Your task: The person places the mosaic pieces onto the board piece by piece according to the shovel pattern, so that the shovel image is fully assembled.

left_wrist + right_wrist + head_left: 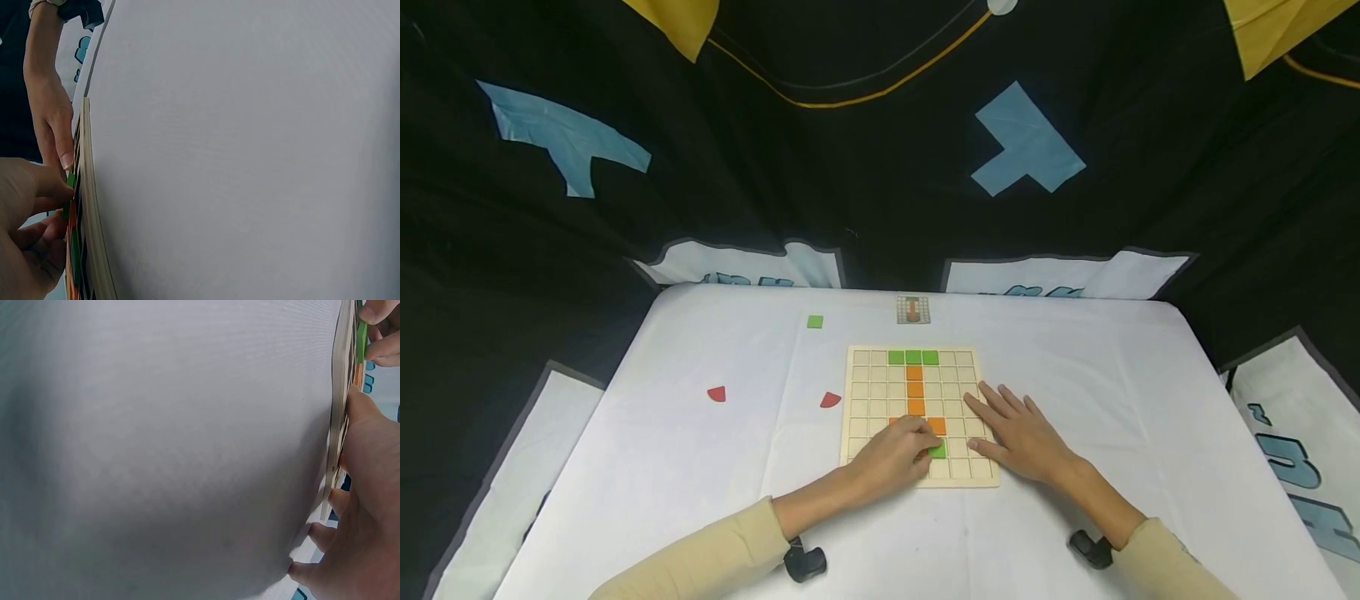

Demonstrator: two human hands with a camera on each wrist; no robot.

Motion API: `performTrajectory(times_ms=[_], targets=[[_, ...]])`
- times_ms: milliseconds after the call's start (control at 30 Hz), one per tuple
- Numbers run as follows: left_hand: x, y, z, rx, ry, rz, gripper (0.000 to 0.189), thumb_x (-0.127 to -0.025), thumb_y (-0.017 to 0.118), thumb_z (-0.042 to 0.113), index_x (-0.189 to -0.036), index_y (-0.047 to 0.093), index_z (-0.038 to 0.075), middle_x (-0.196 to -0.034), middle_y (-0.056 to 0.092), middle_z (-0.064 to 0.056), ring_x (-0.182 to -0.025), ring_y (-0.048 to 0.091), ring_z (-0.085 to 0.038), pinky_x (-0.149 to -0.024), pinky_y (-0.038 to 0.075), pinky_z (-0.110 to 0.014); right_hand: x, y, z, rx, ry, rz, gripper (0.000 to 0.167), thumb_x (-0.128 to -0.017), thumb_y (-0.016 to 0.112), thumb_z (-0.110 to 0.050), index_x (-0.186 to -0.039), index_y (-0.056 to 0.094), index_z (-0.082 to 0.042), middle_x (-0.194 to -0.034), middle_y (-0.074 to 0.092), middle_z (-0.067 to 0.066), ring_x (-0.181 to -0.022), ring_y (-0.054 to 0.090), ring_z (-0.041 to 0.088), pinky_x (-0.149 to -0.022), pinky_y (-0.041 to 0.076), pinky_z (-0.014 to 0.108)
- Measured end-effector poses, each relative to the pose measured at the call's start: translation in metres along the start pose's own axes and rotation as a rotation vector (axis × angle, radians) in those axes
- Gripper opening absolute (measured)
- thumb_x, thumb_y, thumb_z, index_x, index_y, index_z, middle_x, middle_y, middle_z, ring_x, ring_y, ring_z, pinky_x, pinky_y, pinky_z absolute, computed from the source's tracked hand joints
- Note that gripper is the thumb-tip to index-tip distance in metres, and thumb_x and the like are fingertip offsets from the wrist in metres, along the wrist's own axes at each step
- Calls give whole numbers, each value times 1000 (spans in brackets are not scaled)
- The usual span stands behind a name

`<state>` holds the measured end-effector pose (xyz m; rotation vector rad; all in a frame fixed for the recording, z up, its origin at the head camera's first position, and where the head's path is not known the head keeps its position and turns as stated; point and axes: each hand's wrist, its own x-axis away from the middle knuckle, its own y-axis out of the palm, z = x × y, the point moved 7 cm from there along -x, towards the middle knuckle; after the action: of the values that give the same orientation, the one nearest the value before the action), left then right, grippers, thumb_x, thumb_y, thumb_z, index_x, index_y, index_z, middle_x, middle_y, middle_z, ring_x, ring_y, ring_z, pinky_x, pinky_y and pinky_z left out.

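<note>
A wooden grid board [859,406] lies flat before me. My left hand [891,454] is over its lower middle, thumb and fingers pinching a green square tile [937,451]; the right wrist view shows that green tile [362,342] between the fingertips. Part of the lower pattern is hidden under this hand. With fingers spread, my right hand [1026,437] rests along the board's right edge, thumb and fingertips on the grid or just past its side. On the board, a row of green tiles [913,357] tops a column of orange tiles [914,389], and another orange tile [936,426] sits lower.
Left of the board lie a red quarter-round piece [831,400], a second red piece [717,393] farther left, and a loose green square [815,322]. Behind the board is a small pattern card [913,310]. A white cloth covers the table [1060,350].
</note>
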<state>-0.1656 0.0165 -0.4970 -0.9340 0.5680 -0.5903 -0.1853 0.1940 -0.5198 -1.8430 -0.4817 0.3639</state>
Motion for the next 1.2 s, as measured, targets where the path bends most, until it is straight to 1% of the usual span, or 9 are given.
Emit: performTrajectory(times_ms=[133,300,400,533,667,833,967,1200], targets=[[-1,0,1,-2,0,8,24,-89,66,2,-110,77,4,-103,67,-3,-95,60,-13,-81,48,-16,0,0,1,4,-4,2,68,-98,58,-49,-154,40,-15,-157,34,17,-142,29,44,-108,24,69],[-3,1,4,4,17,24,23,-88,66,1,-109,77,4,-99,67,-3,-90,60,-12,-77,47,-14,-1,1,1,10,1,4,68,-98,58,-50,-154,41,-15,-157,34,16,-142,29,44,-107,24,69],[-4,2,5,-6,19,23,23,-89,66,1,-109,77,4,-100,67,-3,-90,59,-12,-77,47,-15,0,2,1,10,5,2,68,-98,58,-50,-154,40,-16,-157,34,16,-142,29,44,-108,24,68],[-4,3,6,-25,9,11,23,-90,66,2,-110,77,5,-101,67,-3,-91,59,-12,-80,48,-16,-1,2,2,12,4,2,68,-97,58,-49,-154,40,-15,-157,34,16,-142,29,44,-108,24,69],[-4,1,6,-24,-10,3,25,-88,66,1,-110,77,5,-103,67,-4,-93,59,-14,-79,48,-17,-1,2,2,12,0,4,68,-97,59,-49,-154,41,-15,-157,34,17,-142,29,44,-107,24,69],[-3,-3,5,-25,-24,16,27,-85,66,-1,-109,77,4,-104,67,-5,-95,60,-16,-78,49,-18,-2,1,2,11,-2,5,68,-98,58,-48,-154,41,-14,-157,34,17,-142,29,45,-107,24,69],[-3,-4,4,-37,-19,22,27,-84,66,-1,-109,77,3,-102,67,-5,-94,60,-16,-78,49,-18,-2,1,3,7,0,1,68,-98,58,-49,-154,40,-14,-157,34,17,-142,29,45,-107,24,69],[-5,-2,5,-48,3,11,25,-87,66,1,-110,77,4,-101,65,-3,-92,59,-15,-79,49,-19,-2,1,3,2,6,-5,69,-98,58,-50,-154,40,-16,-158,33,16,-143,28,44,-107,24,69]])
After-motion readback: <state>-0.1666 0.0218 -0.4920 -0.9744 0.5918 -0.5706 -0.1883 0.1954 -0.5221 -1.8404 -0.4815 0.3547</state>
